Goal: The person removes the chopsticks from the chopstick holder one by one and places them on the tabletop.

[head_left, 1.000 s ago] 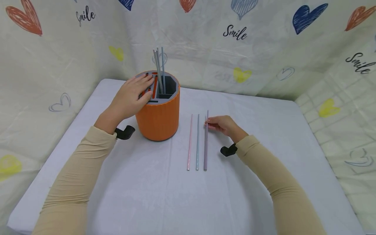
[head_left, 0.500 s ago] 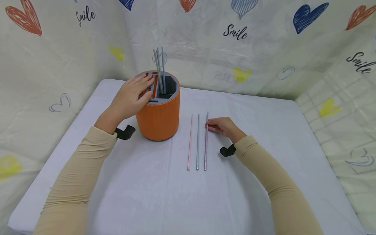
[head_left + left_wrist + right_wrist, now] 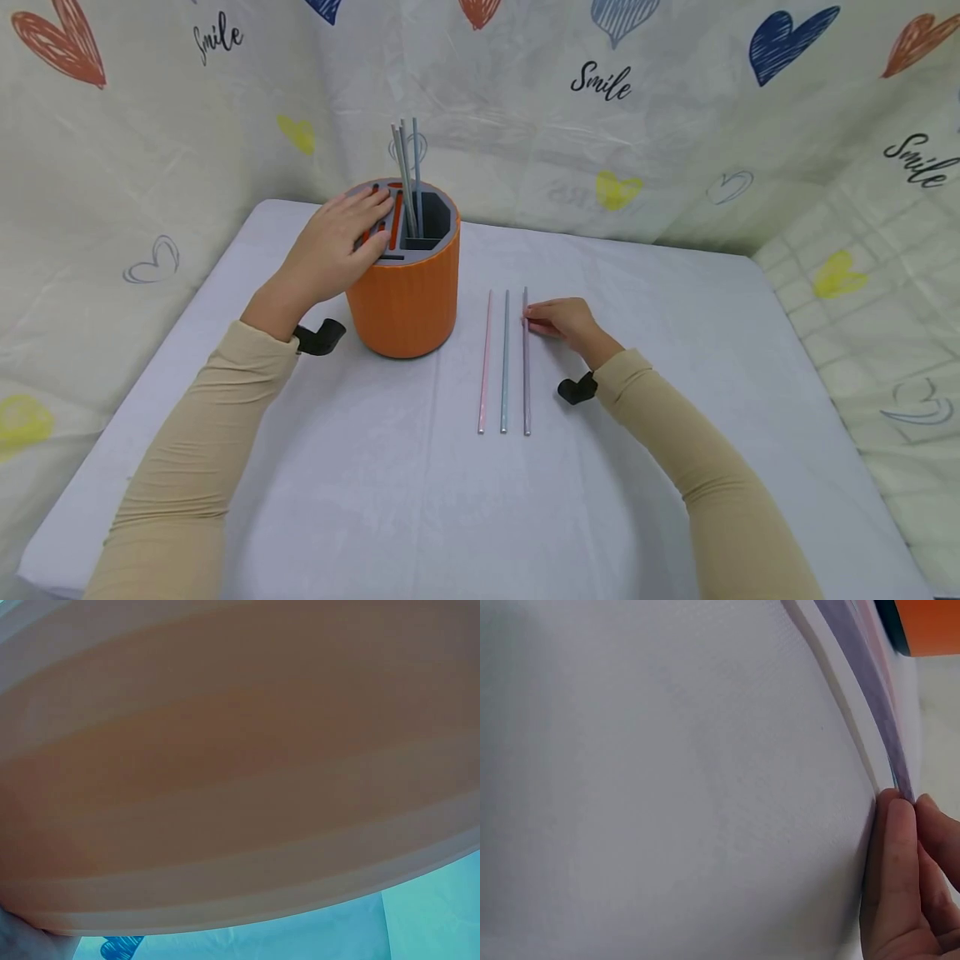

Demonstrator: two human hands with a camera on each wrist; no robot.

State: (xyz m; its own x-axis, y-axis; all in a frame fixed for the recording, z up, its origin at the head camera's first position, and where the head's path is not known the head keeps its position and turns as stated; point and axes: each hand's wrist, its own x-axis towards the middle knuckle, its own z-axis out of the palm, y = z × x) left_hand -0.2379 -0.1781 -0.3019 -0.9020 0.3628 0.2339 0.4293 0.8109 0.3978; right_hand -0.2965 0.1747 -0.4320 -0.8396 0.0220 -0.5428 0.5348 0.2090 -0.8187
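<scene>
In the head view my left hand [image 3: 337,242] lies across the left of the slotted grey top of a round orange holder [image 3: 405,308], fingers extended and thumb near its front rim. The holder's wall fills most of the left wrist view. To its right, my right hand [image 3: 564,321] pinches a thin purple stick [image 3: 527,375] near its far end, between thumb and fingers. This stick lies along the table beside a blue stick [image 3: 506,358] and a pink stick [image 3: 485,358], roughly parallel. In the right wrist view the fingertips [image 3: 901,817] meet the purple stick's end.
Several slim pale sticks [image 3: 405,175] stand upright in the holder's dark compartment. A white cloth covers the table [image 3: 420,517]. Behind it hangs a pale curtain [image 3: 525,125] printed with hearts and words. Black camera mounts [image 3: 320,337] sit at both wrists.
My right hand has lowered the purple stick and shifted its far end slightly left, so it lies straighter beside the blue one. The left hand stays on the holder.
</scene>
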